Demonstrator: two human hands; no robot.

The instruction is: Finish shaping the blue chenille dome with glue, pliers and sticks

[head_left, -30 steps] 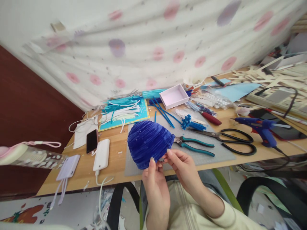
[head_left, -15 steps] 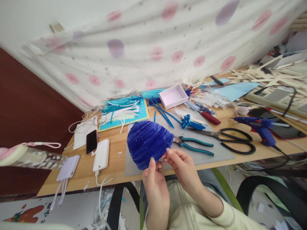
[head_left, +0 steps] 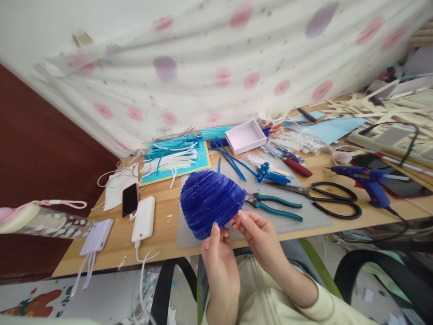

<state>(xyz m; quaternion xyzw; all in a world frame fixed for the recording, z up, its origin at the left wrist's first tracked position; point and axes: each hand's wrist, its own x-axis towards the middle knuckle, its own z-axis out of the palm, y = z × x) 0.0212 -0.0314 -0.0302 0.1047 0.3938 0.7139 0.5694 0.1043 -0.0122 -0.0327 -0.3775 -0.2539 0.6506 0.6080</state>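
Note:
A dark blue, fuzzy dome made of rows of pipe cleaners (head_left: 209, 203) is held tilted over the near edge of the cutting mat (head_left: 304, 219). My left hand (head_left: 219, 257) pinches its lower rim, thumb on the outer face and fingers beneath. At the rim's right corner, the thumb and fingertips of my right hand (head_left: 255, 230) close on the edge; part of those fingers is hidden behind the thumb. Just beyond the dome lie teal-handled pliers (head_left: 277, 201), their jaws close to its right side. Black-handled scissors (head_left: 324, 196) rest farther right.
Behind the dome are loose blue pipe cleaners (head_left: 233, 160), a beaded blue bundle (head_left: 270, 174) and a pale box (head_left: 246, 136). A glue gun (head_left: 368, 178) lies at the right. On the left are a phone (head_left: 130, 199), a white power bank (head_left: 143, 220) and a bottle (head_left: 50, 221).
Both hands keep their hold on the blue dome. The whole view has shifted very slightly; otherwise little differs.

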